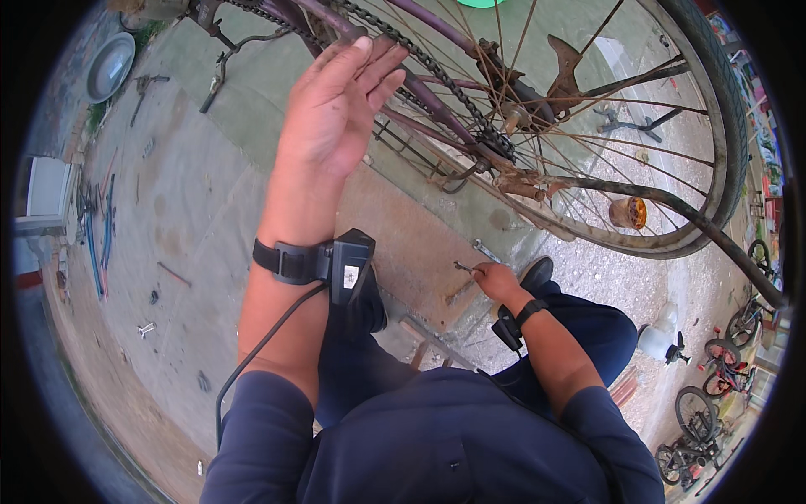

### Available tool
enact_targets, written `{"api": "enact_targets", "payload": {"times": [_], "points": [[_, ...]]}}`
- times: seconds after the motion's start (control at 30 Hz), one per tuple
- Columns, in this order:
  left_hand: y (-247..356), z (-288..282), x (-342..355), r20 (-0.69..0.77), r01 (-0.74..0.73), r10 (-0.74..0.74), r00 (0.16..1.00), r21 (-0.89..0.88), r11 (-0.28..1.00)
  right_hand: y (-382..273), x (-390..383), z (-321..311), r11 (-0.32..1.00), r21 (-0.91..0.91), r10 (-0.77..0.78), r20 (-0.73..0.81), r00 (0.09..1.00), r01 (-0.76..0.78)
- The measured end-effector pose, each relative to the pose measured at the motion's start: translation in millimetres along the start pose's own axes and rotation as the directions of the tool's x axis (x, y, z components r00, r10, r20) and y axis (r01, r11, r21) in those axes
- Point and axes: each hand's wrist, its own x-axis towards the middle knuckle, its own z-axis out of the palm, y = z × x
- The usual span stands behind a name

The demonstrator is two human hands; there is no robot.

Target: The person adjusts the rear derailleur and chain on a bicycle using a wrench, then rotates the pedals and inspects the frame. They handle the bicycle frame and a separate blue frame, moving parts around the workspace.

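Observation:
A bicycle with a rusty, spoked rear wheel [720, 181] and a purple frame tube [441, 109] fills the upper part of the head view. My left hand [336, 105] is raised at the tube beside the chain [449, 82], palm showing and fingers stretched out; whether they touch the tube I cannot tell. Lower down, my right hand [497, 284] is closed around a small metal wrench [463, 266], whose end sticks out to the left. Another wrench [484, 249] lies just beyond that hand. The rear hub and sprocket [495, 144] are visible between my hands and the wheel rim.
A brown board [395, 227] lies on the concrete below the bicycle. A tin [627, 213] shows behind the spokes. Loose tools and blue rods [99, 239] lie at left, near a metal basin [111, 67]. A white container [659, 340] and several bicycles [697, 416] stand at right.

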Motion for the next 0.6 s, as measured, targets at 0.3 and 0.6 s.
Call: {"api": "enact_targets", "payload": {"times": [0.3,0.6], "points": [[7.5,-54.9,-21.2,-0.227,0.117,-0.077,0.971,0.167,0.979,23.4,17.6,45.8,1.0,0.025,-0.01,-0.069,0.998,0.012],[15.3,-62.7,-51.8,-0.279,-0.027,0.112,0.954,0.29,0.957,24.3,31.6,69.2,0.998,0.051,0.037,0.141,0.989,-0.044]]}}
